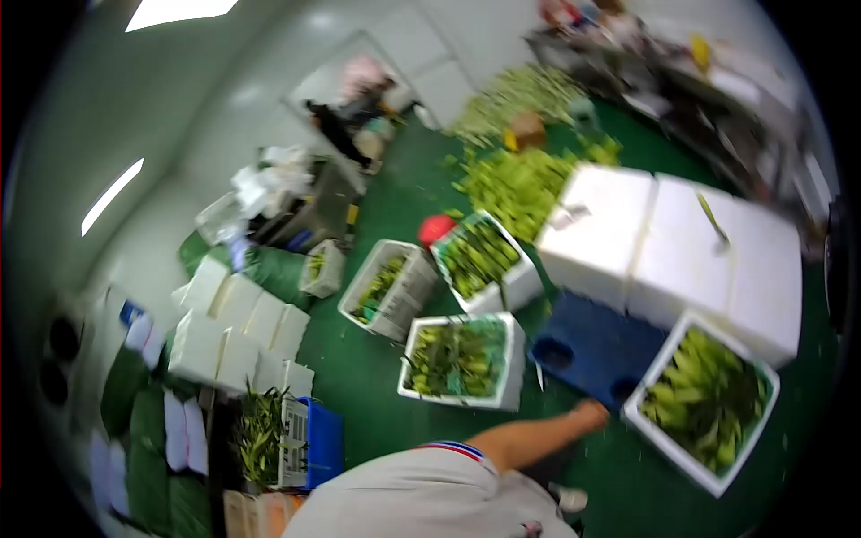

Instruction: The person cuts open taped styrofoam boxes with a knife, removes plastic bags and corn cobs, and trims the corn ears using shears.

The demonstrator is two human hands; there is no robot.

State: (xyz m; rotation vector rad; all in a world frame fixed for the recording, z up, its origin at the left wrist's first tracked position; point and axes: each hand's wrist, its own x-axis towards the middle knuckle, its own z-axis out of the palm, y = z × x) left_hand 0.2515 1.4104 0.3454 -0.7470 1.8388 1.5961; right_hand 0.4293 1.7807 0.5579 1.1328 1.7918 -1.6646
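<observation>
My left hand (590,415) is stretched out to the right, close to the near left corner of a white foam box (700,462) full of green leafy vegetables (704,394). Its fingers are blurred and partly hidden, so I cannot tell whether they grip the box. Just beyond the hand lies a blue plastic base (592,336) with round holes, next to the box. My right hand is out of view. A second foam box (511,368) of leafy vegetables, with green netting, stands on the floor left of the blue base.
Large white foam boxes (682,242) stand behind the blue base. More filled boxes (417,287) sit mid-floor, near a red object (436,229). Loose greens (516,184) are heaped behind. Foam boxes (238,314) and a blue crate (325,439) are at left. Someone bends (363,99) far back.
</observation>
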